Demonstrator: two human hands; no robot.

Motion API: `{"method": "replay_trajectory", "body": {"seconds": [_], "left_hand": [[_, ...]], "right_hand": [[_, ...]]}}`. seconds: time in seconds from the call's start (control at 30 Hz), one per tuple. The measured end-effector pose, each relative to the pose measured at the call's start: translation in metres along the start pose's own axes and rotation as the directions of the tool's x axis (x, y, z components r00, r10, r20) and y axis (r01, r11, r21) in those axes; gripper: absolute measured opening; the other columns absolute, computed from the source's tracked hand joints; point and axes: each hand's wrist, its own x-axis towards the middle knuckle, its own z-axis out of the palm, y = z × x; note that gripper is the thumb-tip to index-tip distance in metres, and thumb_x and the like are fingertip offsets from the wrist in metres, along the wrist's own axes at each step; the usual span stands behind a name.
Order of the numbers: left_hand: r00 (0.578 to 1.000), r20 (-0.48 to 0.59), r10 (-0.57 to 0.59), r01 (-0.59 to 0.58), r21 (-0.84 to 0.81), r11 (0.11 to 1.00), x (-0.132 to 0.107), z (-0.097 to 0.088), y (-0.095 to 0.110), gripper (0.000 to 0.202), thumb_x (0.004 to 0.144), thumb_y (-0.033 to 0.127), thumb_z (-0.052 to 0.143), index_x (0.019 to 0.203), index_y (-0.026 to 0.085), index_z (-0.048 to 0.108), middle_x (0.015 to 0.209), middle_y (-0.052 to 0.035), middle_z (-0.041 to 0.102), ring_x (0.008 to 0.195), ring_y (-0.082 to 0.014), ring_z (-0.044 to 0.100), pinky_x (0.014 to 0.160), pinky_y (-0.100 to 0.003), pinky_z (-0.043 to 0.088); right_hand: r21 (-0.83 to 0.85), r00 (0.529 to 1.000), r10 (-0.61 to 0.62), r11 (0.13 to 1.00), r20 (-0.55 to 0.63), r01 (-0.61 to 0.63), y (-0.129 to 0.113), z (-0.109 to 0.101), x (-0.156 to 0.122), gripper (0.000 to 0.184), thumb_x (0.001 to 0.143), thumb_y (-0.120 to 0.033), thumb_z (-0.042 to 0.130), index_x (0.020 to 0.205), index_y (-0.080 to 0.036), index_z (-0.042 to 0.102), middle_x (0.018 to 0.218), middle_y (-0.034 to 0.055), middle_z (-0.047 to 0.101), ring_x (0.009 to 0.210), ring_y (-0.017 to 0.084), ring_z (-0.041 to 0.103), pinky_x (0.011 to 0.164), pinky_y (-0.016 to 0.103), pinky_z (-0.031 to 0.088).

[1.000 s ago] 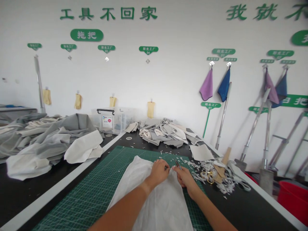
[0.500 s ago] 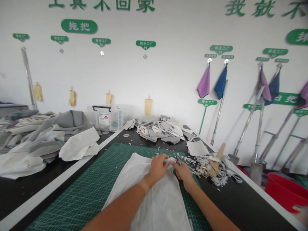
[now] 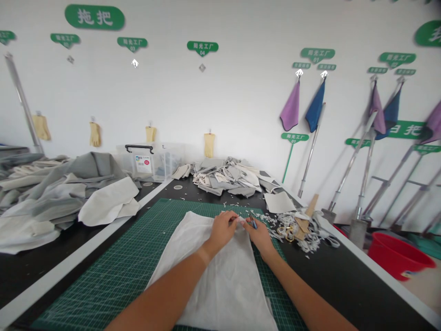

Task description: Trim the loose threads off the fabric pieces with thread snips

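On the table (image 3: 330, 280), a cloth (image 3: 227, 289) lies on a green mat (image 3: 113, 266); left hand (image 3: 223, 227) and right hand (image 3: 259, 235) pinch the cloth's far right corner, the right also holding snips (image 3: 253, 221); gloves (image 3: 209, 145) hang on the wall (image 3: 248, 92).

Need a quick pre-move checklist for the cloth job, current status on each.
1. White cloth spread on the green mat: ok.
2. Left hand on the cloth: ok, fingers pinch near its far right corner.
3. Snips in the right hand: ok.
4. Snip blades open or shut: cannot tell, too small.
5. Mat free of scraps: not ok, bits lie around its far right corner.
6. Gold-handled scissors off the cloth: ok, among scraps at right.
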Motion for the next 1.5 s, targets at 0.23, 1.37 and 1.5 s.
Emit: {"method": "replay_trajectory", "body": {"seconds": [0.23,1.37,1.5], "left_hand": [[1.0,-0.012,0.022,-0.023,-0.053,0.998,0.001,0.002,-0.003,0.019,0.096,0.033,0.053,0.099,0.023,0.068,0.1,-0.0022,0.073,0.097,-0.0198,0.063,0.089,-0.03,0.043],[0.999,-0.034,0.024,-0.029,-0.186,0.982,0.004,0.009,-0.014,0.022,0.096,0.035,0.054,0.099,0.024,0.072,0.099,-0.0011,0.075,0.094,-0.019,0.066,0.086,-0.028,0.047],[0.999,-0.031,0.007,-0.015,-0.254,0.967,0.005,0.011,-0.017,0.021,0.094,0.035,0.056,0.098,0.023,0.073,0.1,-0.0017,0.075,0.095,-0.0193,0.066,0.086,-0.028,0.048]], "right_hand": [[-0.064,0.994,-0.093,0.994,-0.056,0.089,0.0,0.0,-0.002,0.037,0.078,-0.05,0.068,0.094,-0.016,0.071,0.069,0.0001,0.063,0.063,0.017,0.051,0.061,0.026,0.04],[-0.181,0.971,-0.237,0.956,-0.021,0.23,-0.006,-0.003,-0.004,0.033,0.086,-0.051,0.06,0.09,-0.019,0.068,0.072,0.0007,0.063,0.065,0.018,0.053,0.062,0.027,0.039],[-0.177,0.975,-0.224,0.959,0.006,0.222,-0.005,-0.002,-0.004,0.035,0.087,-0.053,0.058,0.091,-0.019,0.069,0.073,0.0013,0.066,0.066,0.019,0.056,0.063,0.028,0.04]]}}
